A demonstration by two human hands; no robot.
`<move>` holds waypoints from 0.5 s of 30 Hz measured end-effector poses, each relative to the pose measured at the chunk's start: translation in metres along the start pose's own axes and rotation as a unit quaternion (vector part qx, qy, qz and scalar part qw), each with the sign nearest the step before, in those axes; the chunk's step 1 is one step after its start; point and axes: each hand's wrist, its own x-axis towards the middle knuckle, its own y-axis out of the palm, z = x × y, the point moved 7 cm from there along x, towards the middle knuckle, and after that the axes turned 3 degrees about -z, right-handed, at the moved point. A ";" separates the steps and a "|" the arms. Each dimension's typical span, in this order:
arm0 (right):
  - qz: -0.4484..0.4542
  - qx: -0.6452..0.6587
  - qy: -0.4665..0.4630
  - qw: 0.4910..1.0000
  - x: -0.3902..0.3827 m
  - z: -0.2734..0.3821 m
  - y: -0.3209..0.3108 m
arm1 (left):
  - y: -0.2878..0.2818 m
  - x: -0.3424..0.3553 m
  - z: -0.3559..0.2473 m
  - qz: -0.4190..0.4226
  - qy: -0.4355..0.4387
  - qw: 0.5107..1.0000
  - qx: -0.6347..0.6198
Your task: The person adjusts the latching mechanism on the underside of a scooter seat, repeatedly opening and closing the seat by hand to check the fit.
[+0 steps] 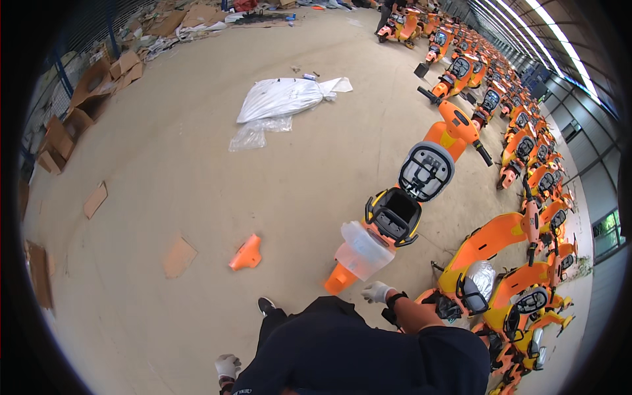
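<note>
My right hand, in a white glove, is just behind the tail of an orange and yellow scooter. Its fingers are loosely bent and apart, with nothing seen in them. A translucent plastic tub rests on the scooter's rear end. Ahead of the tub, the scooter's seat is tipped up, baring the black storage well. Low at my left side hangs my left hand, also gloved, away from any object; its fingers look loose and hold nothing visible.
An orange body panel and a cardboard piece lie on the floor to the left. Farther off lies a white sack. Parked scooters line the right side. Cardboard boxes lie along the left fence. A person stands far ahead.
</note>
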 end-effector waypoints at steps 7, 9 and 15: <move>-0.047 0.066 -0.138 0.987 -0.027 0.123 0.013 | -0.070 0.141 -0.102 -0.039 0.034 0.999 0.017; -0.067 0.095 -0.139 0.983 -0.020 0.127 0.005 | -0.055 0.153 -0.149 -0.040 0.030 0.999 -0.018; -0.055 0.160 0.025 0.985 0.041 0.070 0.021 | 0.027 0.160 -0.219 0.102 0.114 0.984 0.089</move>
